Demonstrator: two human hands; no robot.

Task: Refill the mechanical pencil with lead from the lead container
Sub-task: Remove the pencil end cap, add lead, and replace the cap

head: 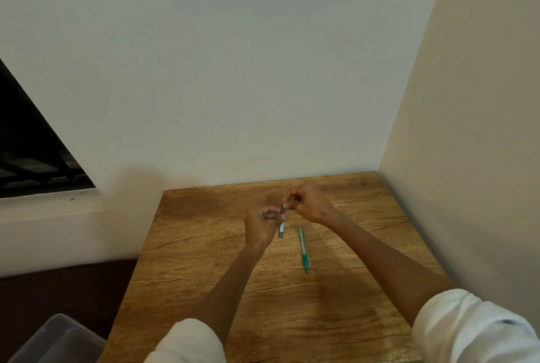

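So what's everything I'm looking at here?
lead container: one, grey and white, slim, held above the table in the left hand
mechanical pencil: one, green, lying on the table, untouched
table: one, wood grain, set in a corner
window: one, dark, at left
plastic bin: one, clear, lower left
sleeves: two, white, rolled up
left hand: one, grips the container
right hand: one, pinches the container's top end
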